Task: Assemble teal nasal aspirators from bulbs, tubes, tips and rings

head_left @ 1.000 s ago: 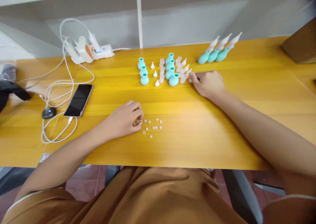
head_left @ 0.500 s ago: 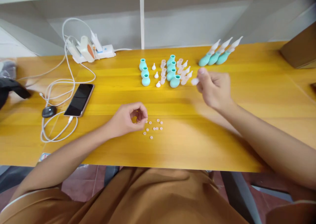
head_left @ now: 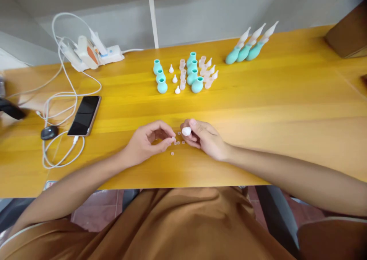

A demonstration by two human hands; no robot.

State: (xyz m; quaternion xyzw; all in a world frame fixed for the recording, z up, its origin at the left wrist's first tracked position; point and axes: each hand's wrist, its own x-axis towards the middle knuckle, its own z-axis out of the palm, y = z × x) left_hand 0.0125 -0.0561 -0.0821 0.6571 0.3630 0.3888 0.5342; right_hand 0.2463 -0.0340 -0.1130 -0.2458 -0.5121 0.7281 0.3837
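Left hand [head_left: 140,142] pinches pale disc [head_left: 173,139]; right hand [head_left: 210,139], just beside, grips white nozzle [head_left: 186,131]. Both likely light, smooth; best take disc by edge, nozzle round body.

It looks like an office or study corner, home or workplace unclear, from the long wooden desk [head_left: 263,107] against grey panels [head_left: 195,27] on the far side, the loaded power strip [head_left: 116,55] and phone [head_left: 85,116] on the left, and tiled floor [head_left: 94,210] below.

Head-worn view, forward and downward
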